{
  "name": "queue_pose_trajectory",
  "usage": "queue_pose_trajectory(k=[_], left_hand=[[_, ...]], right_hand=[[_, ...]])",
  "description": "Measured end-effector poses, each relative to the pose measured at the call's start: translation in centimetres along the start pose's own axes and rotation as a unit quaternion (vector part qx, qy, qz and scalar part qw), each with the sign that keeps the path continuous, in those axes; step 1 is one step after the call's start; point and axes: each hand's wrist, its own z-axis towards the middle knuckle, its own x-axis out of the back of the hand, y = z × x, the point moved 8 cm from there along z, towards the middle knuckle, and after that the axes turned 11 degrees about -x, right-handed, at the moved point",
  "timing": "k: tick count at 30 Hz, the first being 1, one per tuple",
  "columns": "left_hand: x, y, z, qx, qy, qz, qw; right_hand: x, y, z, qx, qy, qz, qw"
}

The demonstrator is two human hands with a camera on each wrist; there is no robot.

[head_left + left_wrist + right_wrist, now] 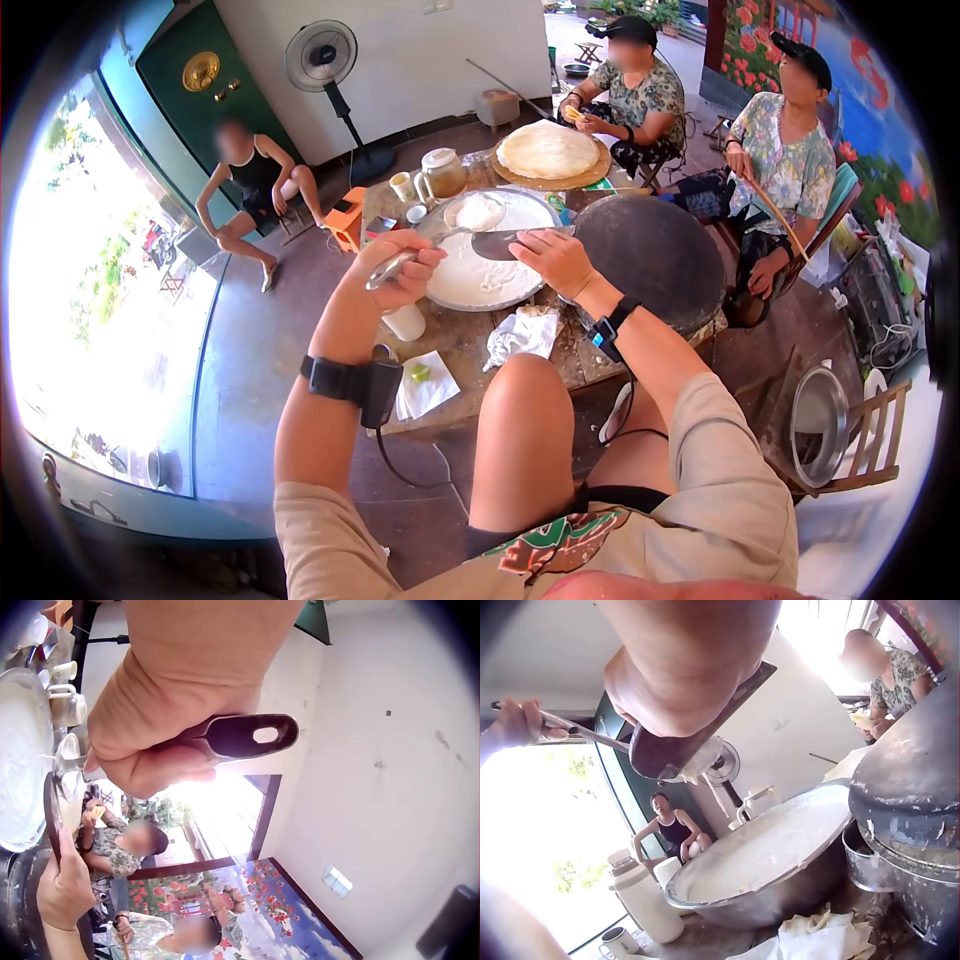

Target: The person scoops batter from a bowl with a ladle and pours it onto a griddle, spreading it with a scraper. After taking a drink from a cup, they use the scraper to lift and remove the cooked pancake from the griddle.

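Note:
My left hand [408,268] grips the metal handle of a ladle [251,736], whose bowl [475,212] holds white batter. My right hand [558,262] holds a dark flat scraper [490,246] with one rounded end, against the ladle's bowl in the head view. Below both tools stands a wide metal basin [697,904] of white batter [465,275]. In the right wrist view, strands of batter [717,796] hang from the ladle over the basin. To the right of the basin is a round black griddle [650,262].
Thin pale flatbreads [548,150] lie on a round board behind the basin. A glass jug [442,173], cups and a white flask [646,904] stand at the left. A crumpled cloth [522,335] lies in front. Two seated people are at the right, another at the left.

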Motion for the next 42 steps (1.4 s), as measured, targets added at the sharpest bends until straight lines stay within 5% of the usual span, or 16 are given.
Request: queue_pose_trajectory(k=[4, 5, 7, 10, 13, 15, 17, 18, 19, 20, 21, 23, 26, 29, 42], left_hand=[[-0.3, 0.8, -0.6, 0.014, -0.012, -0.024, 1.0], [-0.4, 1.0, -0.8, 0.017, -0.014, -0.029, 0.999], [-0.1, 1.4, -1.0, -0.005, -0.001, -0.025, 1.0], [0.4, 2.2, -1.3, -0.015, -0.021, 0.0, 1.0], [1.4, 2.8, -1.6, 0.035, -0.061, 0.013, 0.997], [3.8, 4.0, -1.9, 0.114, -0.156, 0.022, 0.981], [4.5, 3.6, -1.9, 0.116, -0.142, 0.035, 0.983], [3.8, 3.7, -2.6, 0.074, -0.081, 0.051, 0.993], [3.7, 4.2, -3.2, 0.032, -0.019, 0.07, 0.997], [3.5, 4.1, -3.4, 0.033, -0.02, 0.081, 0.996], [3.6, 4.2, -3.8, 0.031, -0.022, 0.091, 0.995], [3.9, 4.5, -4.0, 0.03, -0.036, 0.103, 0.994], [4.3, 4.8, -4.1, 0.037, -0.063, 0.107, 0.992], [4.6, 4.7, -3.8, 0.04, -0.076, 0.103, 0.991], [5.8, 3.9, -1.5, 0.036, -0.093, 0.088, 0.991]], right_hand=[[-1.2, 1.5, -0.9, -0.059, -0.041, 0.022, 0.997], [-2.2, 2.6, -1.3, -0.129, -0.087, 0.047, 0.987], [-4.2, 4.8, -2.9, -0.269, -0.175, 0.097, 0.942], [-4.8, 8.0, -5.1, -0.471, -0.131, 0.195, 0.85], [-7.9, 11.8, -7.4, -0.569, -0.066, 0.276, 0.772], [-10.4, 13.3, -8.3, -0.632, -0.044, 0.383, 0.672], [-11.9, 14.5, -7.0, -0.617, -0.133, 0.334, 0.7], [-12.3, 14.8, -7.3, -0.664, -0.09, 0.405, 0.622], [-13.2, 15.5, -6.9, -0.65, -0.06, 0.444, 0.613], [-11.4, 14.9, -6.2, -0.696, -0.038, 0.465, 0.545], [-12.3, 14.3, -5.9, -0.675, 0.021, 0.607, 0.419], [-13.0, 14.6, -5.8, -0.712, -0.024, 0.605, 0.354], [-14.1, 14.4, -5.8, -0.696, -0.108, 0.634, 0.32], [-14.5, 14.2, -6.5, -0.721, -0.139, 0.584, 0.347], [-16.5, 9.4, -9.9, -0.711, -0.277, 0.589, 0.266]])
